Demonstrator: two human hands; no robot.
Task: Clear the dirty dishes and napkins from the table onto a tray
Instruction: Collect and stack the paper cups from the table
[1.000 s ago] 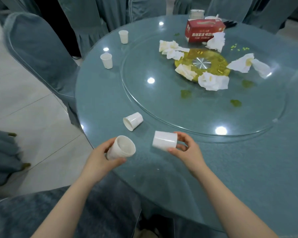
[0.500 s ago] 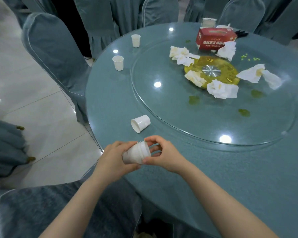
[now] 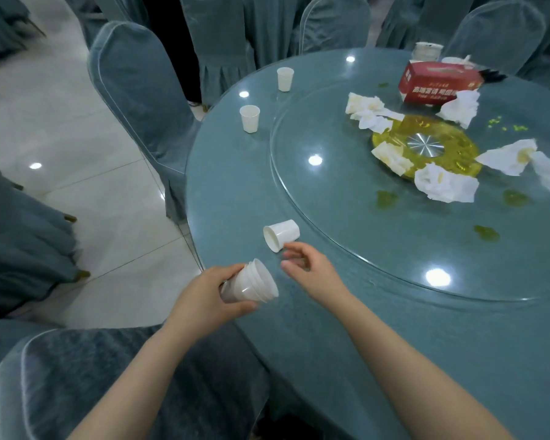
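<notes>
1. Change: a second ago each hand held one white cup; half a second ago they were being pushed together. Now the left hand (image 3: 210,296) grips a nested stack of white disposable cups (image 3: 251,285) alone, fingers and thumb curled round it, rims pointing toward the right hand.
2. The right hand (image 3: 311,271) has let go of the stack and holds nothing; its fingers are loosely curved and a bit blurred (moving, probably), just short of the tipped-over cup (image 3: 281,235) lying on its side beyond the fingertips, mouth facing the table edge.
3. Meaning: stacking step is done, so one hand is free; my read is the tipped cup goes next, into the stack.
4. Still to clear, well beyond the right hand: two upright cups (image 3: 250,119) (image 3: 285,79) further along the table edge (image 3: 204,255), and crumpled, stained napkins (image 3: 445,185) around the yellow centre disc on the glass turntable (image 3: 346,217).
5. No tray visible anywhere in view (may be off-frame), so the task is early; nothing has reached a tray as far as I can tell.
</notes>
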